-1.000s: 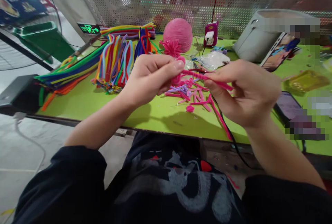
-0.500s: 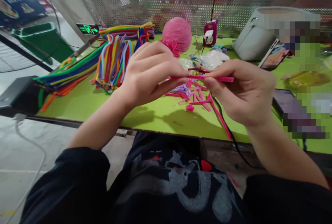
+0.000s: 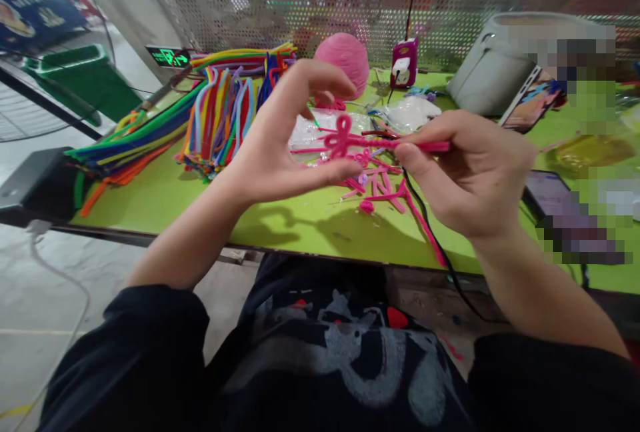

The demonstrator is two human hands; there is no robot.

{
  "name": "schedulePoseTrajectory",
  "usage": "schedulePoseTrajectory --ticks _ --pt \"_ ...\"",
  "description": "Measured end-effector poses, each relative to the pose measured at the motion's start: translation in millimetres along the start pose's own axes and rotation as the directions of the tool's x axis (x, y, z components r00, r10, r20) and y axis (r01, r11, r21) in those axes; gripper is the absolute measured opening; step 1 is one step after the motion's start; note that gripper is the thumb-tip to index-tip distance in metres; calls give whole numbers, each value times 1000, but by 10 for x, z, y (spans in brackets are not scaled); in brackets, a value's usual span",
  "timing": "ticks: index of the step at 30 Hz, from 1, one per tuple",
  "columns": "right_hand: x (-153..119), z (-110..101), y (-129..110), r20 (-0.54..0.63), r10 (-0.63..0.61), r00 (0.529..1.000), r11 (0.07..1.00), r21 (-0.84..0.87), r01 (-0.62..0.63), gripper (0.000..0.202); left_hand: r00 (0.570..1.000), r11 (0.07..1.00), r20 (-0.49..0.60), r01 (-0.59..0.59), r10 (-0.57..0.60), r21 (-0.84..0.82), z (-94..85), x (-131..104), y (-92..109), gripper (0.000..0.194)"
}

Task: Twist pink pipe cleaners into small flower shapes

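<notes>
A pink pipe-cleaner piece (image 3: 341, 137) with small loops at its left end and a twisted stem is pinched at the stem between the thumb and fingers of my right hand (image 3: 465, 172). My left hand (image 3: 280, 145) is spread around the looped end, thumb below and fingers above, with nothing gripped. Beneath the piece, several short pink pipe-cleaner bits (image 3: 383, 182) lie scattered on the green table (image 3: 320, 229). One longer pink strip (image 3: 425, 229) runs toward the front edge.
Bundles of coloured pipe cleaners (image 3: 217, 119) lie at the left. Behind are a pink ball (image 3: 343, 62), a purple socket box (image 3: 404, 64) and a clear plastic bag (image 3: 410, 113). A grey bin (image 3: 487, 65) and phones stand or lie right. A black cable crosses the front edge.
The fingers of my left hand have come apart and let go of the pink piece, so its looped end now shows. My right hand still holds the stem in nearly the same place.
</notes>
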State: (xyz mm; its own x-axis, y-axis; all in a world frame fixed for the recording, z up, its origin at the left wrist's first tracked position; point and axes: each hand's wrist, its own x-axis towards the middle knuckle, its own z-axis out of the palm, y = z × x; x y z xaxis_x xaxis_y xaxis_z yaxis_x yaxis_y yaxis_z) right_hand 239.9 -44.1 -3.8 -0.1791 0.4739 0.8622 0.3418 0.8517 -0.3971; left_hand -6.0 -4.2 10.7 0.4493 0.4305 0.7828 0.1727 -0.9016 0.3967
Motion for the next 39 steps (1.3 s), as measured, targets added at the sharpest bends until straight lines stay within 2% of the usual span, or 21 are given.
schedulePoseTrajectory --ticks 2,4,6,9,13,16,18,19,20,21,22,23,24,25,26,28,30,32,36,38,39 --pt "-27 38 20 46 153 987 981 112 -157 15 961 899 53 -272 271 342 31 -49 -51 54" --pt "-53 79 55 110 210 972 958 173 -226 28 949 833 135 -315 285 455 90 -100 -73 31" --pt "-72 109 84 155 216 964 950 195 -244 36 976 867 132 -217 176 448 151 -142 -62 15" --pt "-75 111 91 161 190 968 967 140 -213 31 998 910 63 -28 2 413 214 -167 17 15" --pt "-19 28 95 109 -153 982 982 -98 164 10 981 969 2 190 -193 158 223 -97 186 21" --pt "43 -75 124 152 -454 878 864 -163 476 9 859 856 243 493 -450 -156 148 11 278 32" --pt "74 -136 109 276 -543 793 793 -143 593 9 728 729 506 637 -463 -249 69 66 304 44" --pt "81 -159 81 324 -551 769 781 -124 612 9 685 703 590 663 -428 -259 27 75 308 48" --pt "82 -175 37 330 -547 769 791 -96 604 9 680 714 617 650 -396 -258 -12 67 308 48" --pt "76 -184 -19 309 -499 809 837 -69 543 8 724 767 587 589 -362 -253 -47 41 305 43" --pt "63 -187 -82 264 -388 883 909 -44 413 8 805 853 508 468 -304 -231 -76 -3 298 36" --pt "46 -186 -148 214 -215 953 975 -4 221 8 889 937 402 307 -219 -168 -99 -61 286 31" --pt "26 -181 -211 186 9 982 998 58 -20 11 951 992 298 103 -77 -72 -114 -129 270 35" --pt "6 -174 -264 196 223 955 957 140 -252 15 966 993 243 -107 92 52 -124 -202 251 52" --pt "-12 -166 -307 234 401 886 865 221 -450 19 955 952 216 -243 202 186 -128 -272 229 59" --pt "-42 -147 -356 343 590 731 641 352 -682 28 900 803 161 -434 405 408 -126 -388 191 58" --pt "-59 -126 -372 433 665 608 471 389 -792 33 873 712 146 -467 465 525 -124 -454 172 48" --pt "-68 -103 -374 487 697 527 364 393 -845 37 885 704 115 -433 452 563 -129 -473 173 39" --pt "-99 -59 -369 587 671 452 265 379 -887 36 897 734 121 -420 425 534 -146 -448 212 26" --pt "-142 -39 -372 599 642 480 314 365 -876 33 902 767 160 -426 401 480 -139 -442 253 13" --pt "-172 -29 -376 574 624 530 389 360 -848 30 918 805 159 -395 363 444 -130 -444 283 7"
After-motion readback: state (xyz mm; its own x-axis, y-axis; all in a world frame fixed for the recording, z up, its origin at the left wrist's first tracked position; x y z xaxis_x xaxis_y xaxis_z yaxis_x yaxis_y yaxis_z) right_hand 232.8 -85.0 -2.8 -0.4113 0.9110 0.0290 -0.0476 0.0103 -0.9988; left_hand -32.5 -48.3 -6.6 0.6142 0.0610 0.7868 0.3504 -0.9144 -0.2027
